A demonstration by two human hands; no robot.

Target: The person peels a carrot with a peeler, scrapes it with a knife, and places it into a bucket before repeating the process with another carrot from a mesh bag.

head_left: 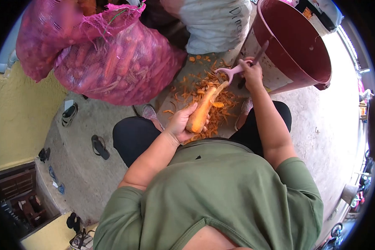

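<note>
My left hand (182, 123) grips the thick end of an orange carrot (202, 110), which points up and away from me. My right hand (251, 73) holds a pink peeler (233, 71) just beyond the carrot's tip, together with a dark-handled knife (259, 54) that sticks up past my fingers. A fresh strip of peel hangs by the carrot's tip. Orange peelings (204, 85) lie scattered on the ground between my knees, under both hands.
A large maroon bucket (298, 46) stands at the right, close to my right hand. Pink mesh sacks of carrots (108, 58) lie at the upper left, a white sack (214, 23) behind them. Sandals (100, 146) lie on the concrete at the left.
</note>
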